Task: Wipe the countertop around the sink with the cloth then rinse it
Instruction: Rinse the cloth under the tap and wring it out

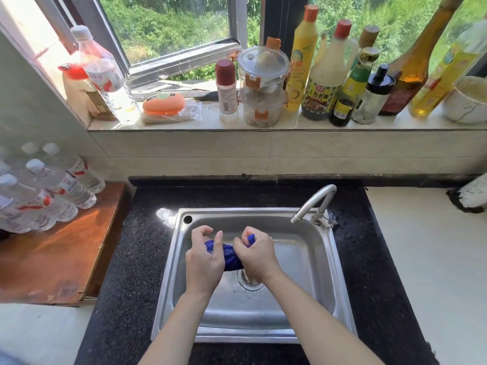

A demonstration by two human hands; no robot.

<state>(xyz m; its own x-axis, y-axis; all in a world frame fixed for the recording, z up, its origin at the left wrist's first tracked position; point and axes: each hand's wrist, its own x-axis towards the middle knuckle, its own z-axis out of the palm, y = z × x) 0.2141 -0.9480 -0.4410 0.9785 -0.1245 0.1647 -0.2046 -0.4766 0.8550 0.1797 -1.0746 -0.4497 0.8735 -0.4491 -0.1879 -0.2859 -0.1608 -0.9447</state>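
A blue cloth (pixel 231 255) is bunched into a tight roll above the steel sink (pixel 320 272). My left hand (pixel 204 260) grips its left end and my right hand (pixel 257 255) grips its right end, the two hands close together. A small tip of cloth sticks up above my right fist. The drain (pixel 250 281) lies just below the cloth. The curved tap (pixel 315 204) stands at the sink's back right corner, and no water stream shows. Black speckled countertop (pixel 131 259) surrounds the sink.
Several water bottles (pixel 50 188) lie on a wooden board (pixel 58 259) to the left. The windowsill (pixel 303 123) above carries sauce and oil bottles (pixel 324 75), a clear lidded jar (pixel 262 85), an orange sponge case (pixel 163 102) and a white bowl (pixel 467 100). Pale counter (pixel 427 259) extends right.
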